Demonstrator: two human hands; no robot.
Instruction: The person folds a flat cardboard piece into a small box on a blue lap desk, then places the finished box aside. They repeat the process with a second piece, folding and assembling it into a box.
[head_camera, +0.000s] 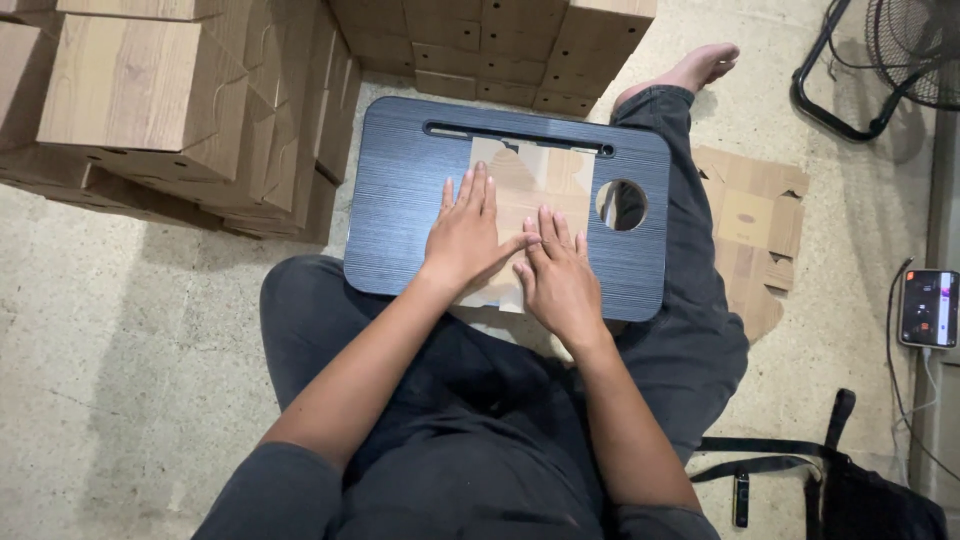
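A flat, unfolded cardboard box blank (545, 180) lies on a dark lap tray (400, 200) resting across my legs. My left hand (466, 235) presses flat on the blank's left part, fingers spread and pointing away from me. My right hand (558, 280) lies flat beside it on the blank's lower right, thumb touching the left hand. Neither hand grips anything. The blank's near edge is hidden under my hands.
Stacks of folded cardboard boxes (150, 95) stand at the left and behind the tray (500, 45). More flat blanks (750, 230) lie on the floor at my right. A fan base (880, 70), a phone (928, 308) and a black bag (860, 490) sit at the right.
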